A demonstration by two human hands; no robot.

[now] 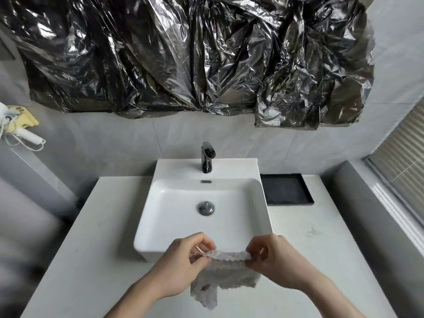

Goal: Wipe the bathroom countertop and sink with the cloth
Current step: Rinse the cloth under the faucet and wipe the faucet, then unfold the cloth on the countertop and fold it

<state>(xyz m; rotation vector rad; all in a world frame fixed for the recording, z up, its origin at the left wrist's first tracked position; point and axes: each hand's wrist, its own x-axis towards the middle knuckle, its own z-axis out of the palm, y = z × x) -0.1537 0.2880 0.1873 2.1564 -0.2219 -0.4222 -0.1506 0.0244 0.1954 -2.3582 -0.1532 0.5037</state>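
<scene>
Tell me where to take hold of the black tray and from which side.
Take the black tray by its raised front rim, coming from above and the front. It lies flat on the countertop, its left edge close beside the sink and its back near the wall, so those sides look cramped.

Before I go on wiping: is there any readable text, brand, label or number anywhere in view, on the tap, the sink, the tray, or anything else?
None readable.
Tap: no brand mark shows.
Sink: plain white, no lettering.
Black tray: blank.
Cloth, held by the left hand and right hand: no tag visible.
Yellow item on the wall: too blurred to tell.
</scene>
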